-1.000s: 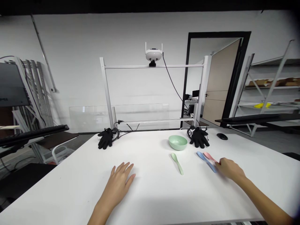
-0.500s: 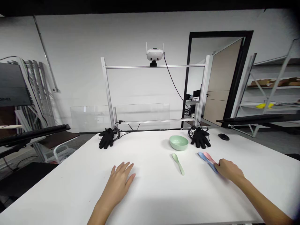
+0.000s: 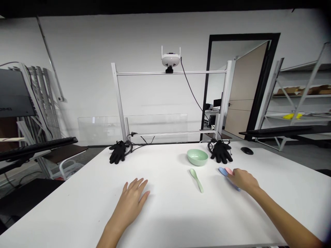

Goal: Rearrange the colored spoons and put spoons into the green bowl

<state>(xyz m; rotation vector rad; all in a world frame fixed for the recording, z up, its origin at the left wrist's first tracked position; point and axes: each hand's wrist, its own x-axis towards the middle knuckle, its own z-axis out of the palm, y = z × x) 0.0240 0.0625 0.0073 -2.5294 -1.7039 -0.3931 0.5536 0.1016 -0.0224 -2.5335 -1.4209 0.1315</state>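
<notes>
My left hand [image 3: 131,199] lies flat on the white table [image 3: 168,213], fingers stretched out, holding nothing. My right hand [image 3: 241,179] rests over the handles of a pink spoon [image 3: 229,170] and a blue spoon [image 3: 222,170] that lie side by side. Its fingers are curled down and pressed together on the pink spoon's handle. Only the two spoon bowls and a bit of the blue handle show. To the left of them a green spoon [image 3: 196,179] lies alone, just in front of a green bowl [image 3: 197,157].
Two black gloves [image 3: 117,151] [image 3: 220,151] with cables lie at the table's back edge under an aluminium frame [image 3: 170,73] carrying a white camera [image 3: 170,59]. A black mouse [image 3: 246,150] sits back right. Keyboards, a monitor and shelving flank the table.
My right hand has slid forward along the pink and blue spoons, now covering most of their handles. The left hand has stayed put.
</notes>
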